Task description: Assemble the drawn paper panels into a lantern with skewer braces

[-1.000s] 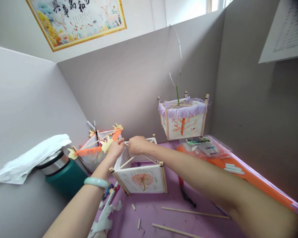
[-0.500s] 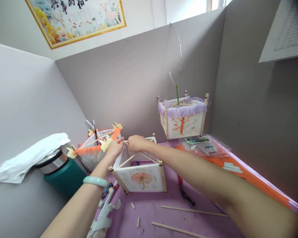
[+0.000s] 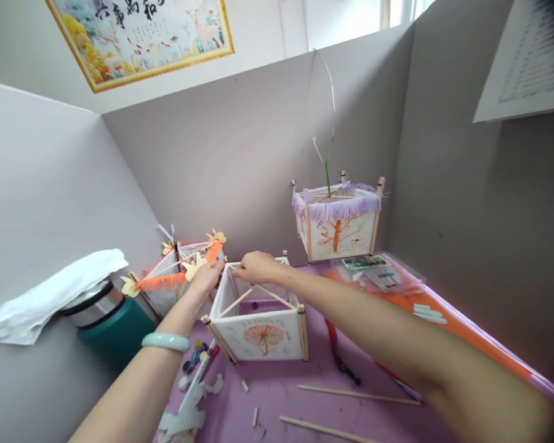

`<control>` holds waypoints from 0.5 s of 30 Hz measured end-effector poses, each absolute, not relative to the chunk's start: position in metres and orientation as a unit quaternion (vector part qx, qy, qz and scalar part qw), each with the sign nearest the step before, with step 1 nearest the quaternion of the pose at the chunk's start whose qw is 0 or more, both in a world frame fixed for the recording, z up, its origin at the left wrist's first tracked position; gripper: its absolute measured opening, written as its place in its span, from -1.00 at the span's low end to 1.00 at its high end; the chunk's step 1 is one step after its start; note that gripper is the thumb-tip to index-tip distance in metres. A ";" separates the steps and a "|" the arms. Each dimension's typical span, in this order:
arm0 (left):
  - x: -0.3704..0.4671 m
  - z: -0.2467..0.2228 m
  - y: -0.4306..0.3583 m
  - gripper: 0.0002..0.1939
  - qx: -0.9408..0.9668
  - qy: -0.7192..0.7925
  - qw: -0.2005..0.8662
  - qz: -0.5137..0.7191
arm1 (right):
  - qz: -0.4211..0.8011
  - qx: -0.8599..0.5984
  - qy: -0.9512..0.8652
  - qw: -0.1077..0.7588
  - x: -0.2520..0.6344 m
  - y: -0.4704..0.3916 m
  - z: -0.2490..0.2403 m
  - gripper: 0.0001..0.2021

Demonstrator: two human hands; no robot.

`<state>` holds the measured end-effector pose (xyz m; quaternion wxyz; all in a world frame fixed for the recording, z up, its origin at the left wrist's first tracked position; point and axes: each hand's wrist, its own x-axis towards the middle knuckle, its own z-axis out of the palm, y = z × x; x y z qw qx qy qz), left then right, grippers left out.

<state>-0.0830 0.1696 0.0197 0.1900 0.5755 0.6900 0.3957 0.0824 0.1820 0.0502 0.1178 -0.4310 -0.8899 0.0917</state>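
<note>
A square lantern frame [image 3: 263,338] of wooden sticks and white panels stands in front of me, with an orange round-topped tree drawn on its near side. Thin sticks [image 3: 277,296] cross its open top. My left hand [image 3: 207,277], a pale green bangle on its wrist, is closed at the rear left corner post; its fingertips are partly hidden. At the same corner, my right hand [image 3: 257,268] reaches over the rim with its fingers pinched on the end of a thin stick [image 3: 233,268].
Behind my left hand stands a lantern with orange fringe [image 3: 164,282], beside a green bottle [image 3: 115,329]. A lantern with purple fringe [image 3: 344,237] hangs at right from a wire. Loose sticks [image 3: 357,394], red-handled pliers [image 3: 344,366] and paper scraps [image 3: 189,409] lie on the purple table.
My left hand and forearm have shifted slightly left, and its fingers sit a little away from the rim. My right hand stays at the corner. The view has moved slightly.
</note>
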 end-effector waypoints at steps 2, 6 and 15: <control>-0.085 0.020 0.169 -0.57 0.581 0.685 0.213 0.384 | 0.087 -0.426 -0.893 0.119 0.083 0.181 0.050 -0.57; -0.088 0.018 0.174 -0.59 0.590 0.683 0.215 0.374 | 0.080 -0.422 -0.895 0.116 0.080 0.178 0.052 -0.66; -0.091 0.014 0.182 -0.69 0.600 0.693 0.165 0.364 | 0.087 -0.417 -0.899 0.099 0.073 0.179 0.056 -0.71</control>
